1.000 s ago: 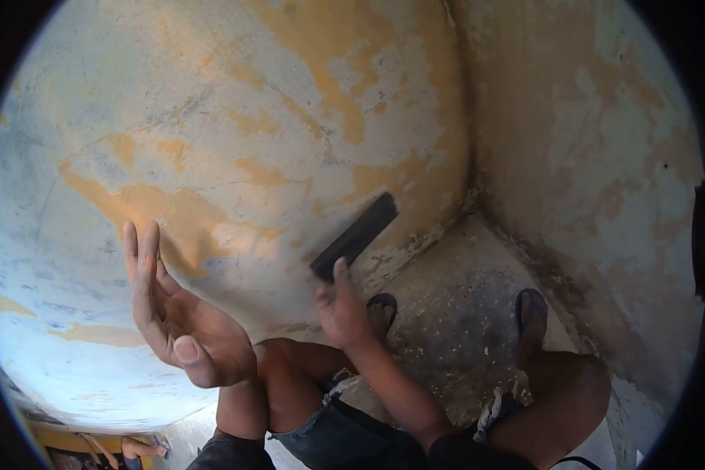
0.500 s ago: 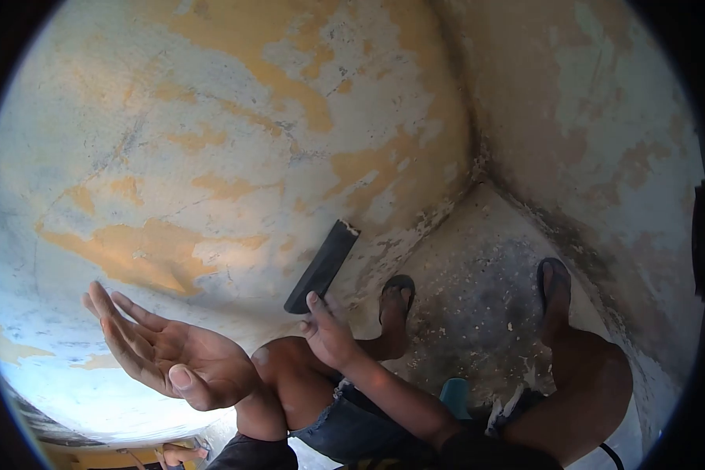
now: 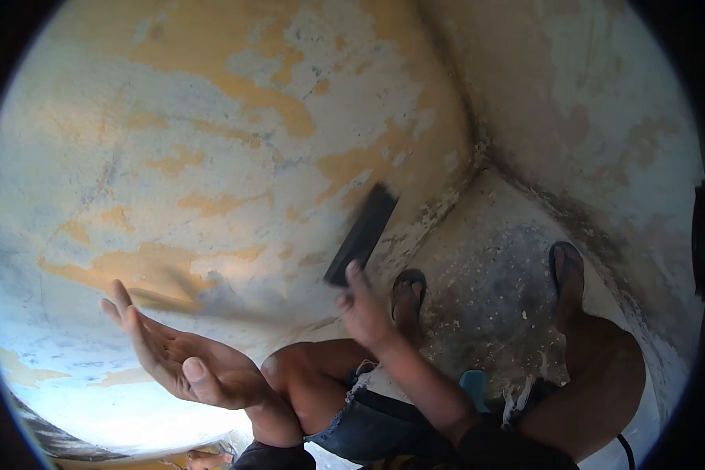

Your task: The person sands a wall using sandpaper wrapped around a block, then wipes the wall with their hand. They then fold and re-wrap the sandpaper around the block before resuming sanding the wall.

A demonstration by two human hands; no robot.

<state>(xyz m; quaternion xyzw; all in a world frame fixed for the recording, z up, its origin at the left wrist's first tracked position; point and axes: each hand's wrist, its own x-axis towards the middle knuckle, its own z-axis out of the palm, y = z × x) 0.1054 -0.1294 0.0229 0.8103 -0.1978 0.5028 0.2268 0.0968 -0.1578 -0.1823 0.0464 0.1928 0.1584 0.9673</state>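
My right hand (image 3: 364, 309) grips the lower end of a long dark flat tool (image 3: 362, 233), whose far edge lies against or close to the wall (image 3: 235, 157) with peeling yellow and whitish paint. The tool is somewhat blurred. At the lower left, my left hand (image 3: 192, 360) is raised with its palm up and its fingers apart, and nothing is in it. A shadow falls on the wall beyond its fingertips.
Both my feet, in dark sandals (image 3: 409, 291), stand on a speckled floor (image 3: 489, 290) near the wall corner. A teal object (image 3: 474, 385) is between my legs. Part of another person (image 3: 209, 458) shows at the bottom left edge.
My right hand and the dark tool have moved up and to the right. My left hand has shifted slightly and turned, still empty. The view has shifted a little.
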